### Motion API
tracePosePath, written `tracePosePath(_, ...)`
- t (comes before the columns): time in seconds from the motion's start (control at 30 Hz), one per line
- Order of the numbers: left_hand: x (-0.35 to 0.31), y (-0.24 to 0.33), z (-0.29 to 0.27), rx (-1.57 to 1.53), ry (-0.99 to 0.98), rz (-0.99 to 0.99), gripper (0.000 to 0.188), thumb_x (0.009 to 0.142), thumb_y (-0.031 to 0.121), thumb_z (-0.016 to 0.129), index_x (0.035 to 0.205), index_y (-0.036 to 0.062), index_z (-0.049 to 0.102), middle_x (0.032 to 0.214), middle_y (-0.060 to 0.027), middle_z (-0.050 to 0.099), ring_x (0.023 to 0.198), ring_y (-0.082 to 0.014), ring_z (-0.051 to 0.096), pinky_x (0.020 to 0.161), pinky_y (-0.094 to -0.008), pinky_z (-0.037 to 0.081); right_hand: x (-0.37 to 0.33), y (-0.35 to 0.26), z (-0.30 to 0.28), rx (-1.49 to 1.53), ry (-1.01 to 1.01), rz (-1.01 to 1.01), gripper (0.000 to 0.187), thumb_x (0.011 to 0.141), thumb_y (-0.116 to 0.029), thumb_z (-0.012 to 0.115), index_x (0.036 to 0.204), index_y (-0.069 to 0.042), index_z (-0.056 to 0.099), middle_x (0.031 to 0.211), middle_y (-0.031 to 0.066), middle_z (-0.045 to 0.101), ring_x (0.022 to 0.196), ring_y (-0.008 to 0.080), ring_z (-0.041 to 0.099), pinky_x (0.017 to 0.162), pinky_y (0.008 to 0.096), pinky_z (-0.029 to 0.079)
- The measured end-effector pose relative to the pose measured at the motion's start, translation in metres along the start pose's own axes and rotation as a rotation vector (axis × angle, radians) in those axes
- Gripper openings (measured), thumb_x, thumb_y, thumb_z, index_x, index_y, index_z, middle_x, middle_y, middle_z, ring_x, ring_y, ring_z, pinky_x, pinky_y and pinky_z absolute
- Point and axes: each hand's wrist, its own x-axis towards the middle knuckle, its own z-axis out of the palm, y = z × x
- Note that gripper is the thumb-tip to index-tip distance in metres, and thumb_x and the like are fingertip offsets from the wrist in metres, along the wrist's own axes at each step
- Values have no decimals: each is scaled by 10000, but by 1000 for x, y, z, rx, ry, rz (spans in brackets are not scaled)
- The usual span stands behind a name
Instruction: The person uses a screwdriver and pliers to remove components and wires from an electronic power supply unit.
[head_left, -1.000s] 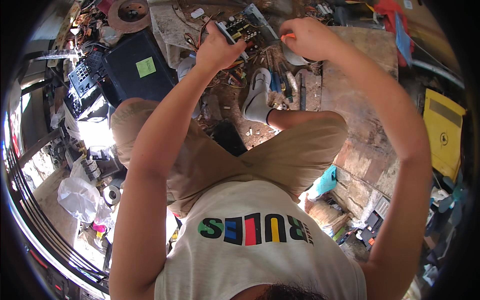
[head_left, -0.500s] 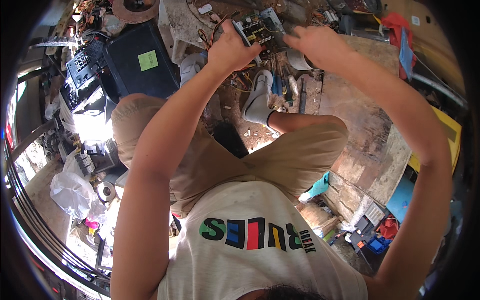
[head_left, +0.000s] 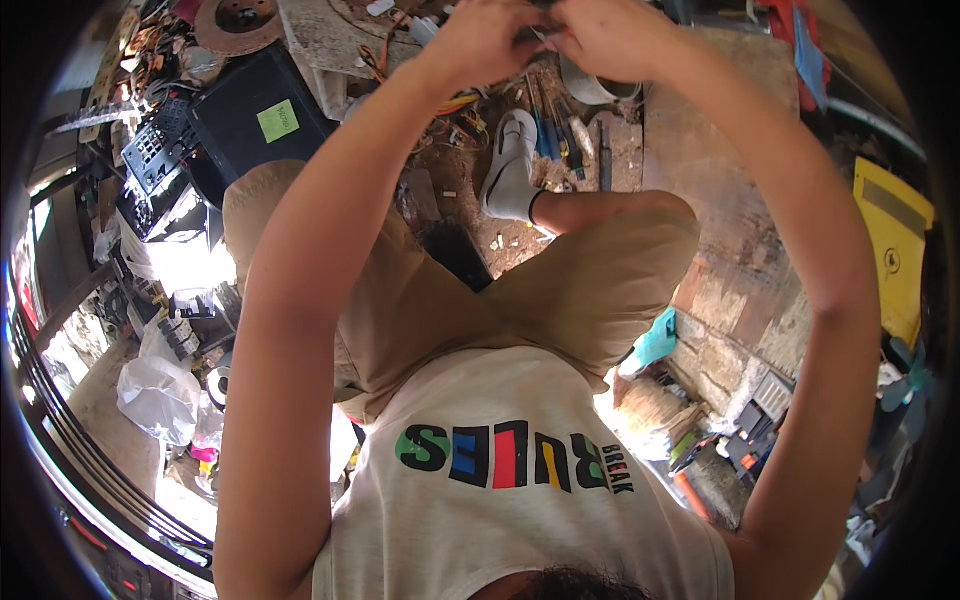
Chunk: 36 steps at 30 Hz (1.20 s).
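At the top edge of the view my left hand (head_left: 487, 42) and my right hand (head_left: 612, 40) meet, with their fingers bent and close together. Between the fingertips shows only a dark sliver with a thin pale edge, a bit of the circuit board (head_left: 537, 36); the hands and the picture's edge hide the rest. Both hands are closed on it. Below them, several hand tools with slim handles (head_left: 553, 135) lie on the dirt floor, beside my foot in a white shoe (head_left: 511, 160). A round pale metal ring or can (head_left: 590, 88) sits under my right hand.
A black case with a green note (head_left: 250, 125) stands at the left, near a brown disc (head_left: 238, 22). A worn wooden board (head_left: 725, 170) lies on the right, with a yellow plastic panel (head_left: 890, 245) beyond my right arm. Loose wires (head_left: 455, 125) lie below my left hand.
Both hands have moved up toward the top edge and closer together. The circuit board, plainly visible before between them, is now almost wholly hidden. The view has shifted slightly.
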Motion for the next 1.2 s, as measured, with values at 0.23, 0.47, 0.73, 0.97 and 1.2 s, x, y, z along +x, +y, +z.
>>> tracePosePath(0.23, -3, -16, 38, -65, -54, 117, 216, 833, 160, 669, 1022, 58, 694, 935, -134, 723, 974, -345, 669, 877, -432, 513, 1, 20, 47, -52, 413, -458, 236, 853, -230, 588, 976, -43, 664, 954, 172, 676, 926, 342, 661, 813, 448, 533)
tracePosePath(0.47, 9, 1, 35, -129, -242, -270, 152, 808, 131, 686, 940, 60, 712, 912, -159, 717, 867, -350, 696, 754, -398, 535, -32, 10, 0, 48, 4, 29, 358, 860, -203, 609, 1130, 30, 640, 1038, 237, 675, 978, 360, 670, 849, 457, 525)
tracePosePath(0.73, 6, -6, 26, -127, -169, 92, 122, 851, 124, 678, 953, 71, 720, 894, -139, 728, 856, -308, 699, 765, -395, 537, -15, 20, 29, -1, 290, -412, 281, 776, -92, 662, 1047, -28, 616, 1065, 172, 624, 1034, 341, 608, 911, 421, 488)
tracePosePath(0.97, 10, -14, 19, -345, -229, -121, 162, 793, 128, 747, 945, 79, 724, 902, -122, 734, 860, -259, 708, 768, -364, 544, -31, 15, 24, 67, 218, -149, 282, 900, -219, 599, 1114, -37, 571, 1090, 187, 628, 1052, 353, 631, 891, 440, 501)
tracePosePath(1.2, 23, 28, 13, -146, -106, -191, 268, 732, 195, 813, 942, 59, 716, 902, -122, 734, 868, -244, 712, 766, -364, 537, -24, 29, 44, 127, 303, -250, 229, 857, -149, 603, 1060, -45, 594, 1059, 189, 597, 1012, 359, 620, 871, 450, 502)
